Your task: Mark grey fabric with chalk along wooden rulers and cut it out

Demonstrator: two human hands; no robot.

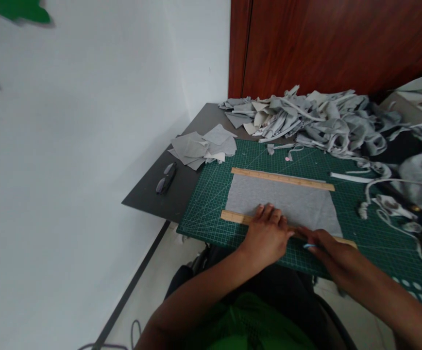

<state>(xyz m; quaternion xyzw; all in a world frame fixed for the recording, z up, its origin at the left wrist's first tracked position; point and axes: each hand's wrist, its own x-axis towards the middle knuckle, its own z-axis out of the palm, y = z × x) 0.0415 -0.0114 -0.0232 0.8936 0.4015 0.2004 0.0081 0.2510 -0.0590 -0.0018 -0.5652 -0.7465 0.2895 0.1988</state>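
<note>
A grey piece of fabric [279,197] lies flat on the green cutting mat [211,194]. One wooden ruler [283,179] rests along its far edge, and a second wooden ruler [234,217] runs along the near edge. My left hand [267,237] presses on the near ruler and the fabric, fingers stretched out. Just right of it, my right hand [330,249] is closed at the same ruler. A small light-blue object [309,246] shows at its fingers; most of it is hidden, so its kind is unclear.
Folded glasses [166,179] lie on the dark tabletop [141,194] at left. Flat grey fabric pieces [203,146] sit at the mat's far left corner. A heap of fabric scraps [316,116] fills the back. Scissors [395,206] and cords lie at right. A white wall stands left.
</note>
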